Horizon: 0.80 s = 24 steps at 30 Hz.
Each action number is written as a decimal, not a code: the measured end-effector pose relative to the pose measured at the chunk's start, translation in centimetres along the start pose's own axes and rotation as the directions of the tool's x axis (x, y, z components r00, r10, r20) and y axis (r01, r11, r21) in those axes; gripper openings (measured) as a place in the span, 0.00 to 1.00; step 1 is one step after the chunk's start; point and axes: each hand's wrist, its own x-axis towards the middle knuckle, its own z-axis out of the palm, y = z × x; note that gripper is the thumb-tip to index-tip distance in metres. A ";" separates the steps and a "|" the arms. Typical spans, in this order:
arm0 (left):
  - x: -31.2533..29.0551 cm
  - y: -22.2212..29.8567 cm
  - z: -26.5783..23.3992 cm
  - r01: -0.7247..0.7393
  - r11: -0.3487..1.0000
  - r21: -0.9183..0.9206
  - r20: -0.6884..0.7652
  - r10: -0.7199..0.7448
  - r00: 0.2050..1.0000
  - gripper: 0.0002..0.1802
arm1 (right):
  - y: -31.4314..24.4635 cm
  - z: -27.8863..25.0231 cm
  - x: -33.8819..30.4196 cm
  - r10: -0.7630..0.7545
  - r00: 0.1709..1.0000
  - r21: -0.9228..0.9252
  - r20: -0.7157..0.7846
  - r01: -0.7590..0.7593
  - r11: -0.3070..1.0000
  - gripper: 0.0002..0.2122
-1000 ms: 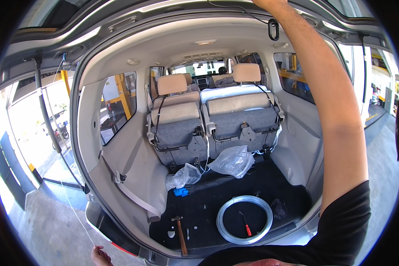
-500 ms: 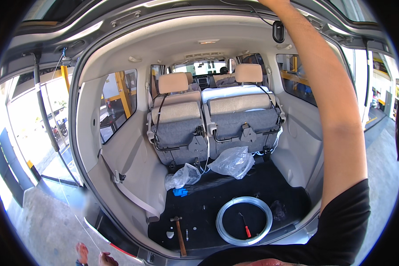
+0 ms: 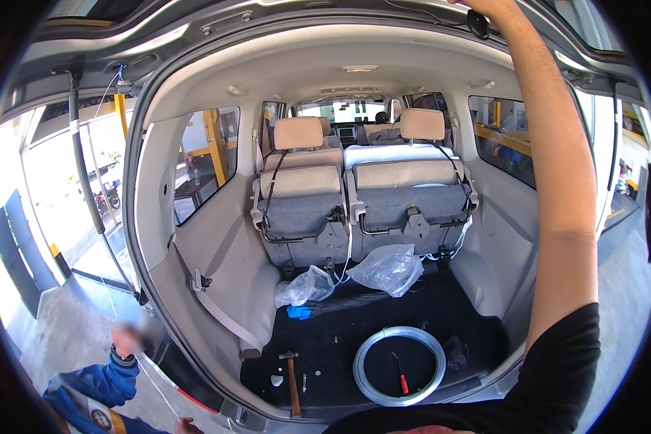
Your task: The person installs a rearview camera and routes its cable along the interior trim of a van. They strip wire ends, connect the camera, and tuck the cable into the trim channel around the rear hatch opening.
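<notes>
White thin cord (image 3: 160,389) held in fingers of my left hand (image 3: 186,426), slanting up-left from them; black oval piece (image 3: 477,24) just below fingers of my right hand (image 3: 489,6), whose grip I cannot tell.

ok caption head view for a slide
Left hand at a white cord, right hand raised by the open tailgate, wire coil and hammer below.

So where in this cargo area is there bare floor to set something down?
The widest mostly bare patch of cargo floor lies between the right plastic bag and wire coil, reaching the right wall panel. A narrower gap separates the coil from the small pieces by the hammer. Along the seats it is crowded: that bag, the left plastic bag, a blue item.
</notes>
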 end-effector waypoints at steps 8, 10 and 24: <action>-1.2 -10.1 -2.2 -0.063 0.986 0.157 -0.070 0.074 0.995 0.21 | 0.6 1.4 0.0 -0.206 0.966 -0.345 -0.157 0.142 0.928 0.09; -1.5 -8.9 0.8 -0.301 0.940 0.158 -0.225 0.332 0.916 0.22 | -1.1 -0.3 -1.9 -0.275 0.949 -0.444 -0.155 0.182 0.877 0.09; -10.3 -4.7 -0.9 0.078 0.975 -0.210 -0.255 -0.131 0.958 0.20 | 1.9 4.9 0.0 -0.158 0.984 0.283 -0.083 0.175 0.943 0.12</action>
